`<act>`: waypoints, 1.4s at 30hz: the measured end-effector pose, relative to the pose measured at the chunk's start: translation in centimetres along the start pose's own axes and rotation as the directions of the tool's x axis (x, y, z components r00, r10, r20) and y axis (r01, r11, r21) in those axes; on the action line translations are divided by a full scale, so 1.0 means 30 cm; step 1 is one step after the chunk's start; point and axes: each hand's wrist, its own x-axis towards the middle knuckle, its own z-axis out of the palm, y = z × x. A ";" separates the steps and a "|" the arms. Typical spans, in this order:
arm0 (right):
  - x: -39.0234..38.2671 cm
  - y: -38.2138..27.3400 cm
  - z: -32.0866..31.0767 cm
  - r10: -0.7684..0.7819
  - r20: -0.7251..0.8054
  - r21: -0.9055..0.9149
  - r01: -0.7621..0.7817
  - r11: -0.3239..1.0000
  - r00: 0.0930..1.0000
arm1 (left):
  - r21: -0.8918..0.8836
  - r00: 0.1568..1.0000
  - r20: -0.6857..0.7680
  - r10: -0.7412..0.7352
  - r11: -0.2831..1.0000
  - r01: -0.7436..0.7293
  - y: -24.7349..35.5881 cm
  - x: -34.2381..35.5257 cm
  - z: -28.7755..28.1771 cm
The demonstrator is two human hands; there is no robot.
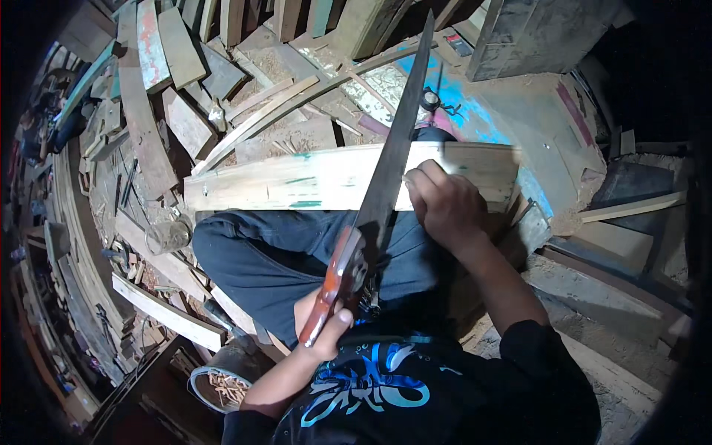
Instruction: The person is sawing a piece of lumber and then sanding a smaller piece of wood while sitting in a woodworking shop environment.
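A long handsaw (397, 133) points away from me, its blade lying across a pale plank (259, 178) with green marks. My left hand (322, 326) is closed on the saw's reddish-brown wooden handle. My right hand (441, 196) is curled on the plank, just right of the blade; whatever its fingertips pinch is hidden. The plank rests across my dark-trousered legs (259, 263).
Offcuts (178, 44) and long boards (152, 289) crowd the floor. A bucket of wood scraps (226, 386) sits at lower left, a glass jar (167, 237) at left. A large grey panel (534, 37) stands at upper right, beside a small round object (430, 100).
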 end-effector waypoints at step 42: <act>0.011 -0.010 -0.006 0.061 -0.140 0.062 -0.053 0.997 0.988 | -0.057 0.933 -0.316 0.171 0.978 -0.199 0.043 -0.011 -0.070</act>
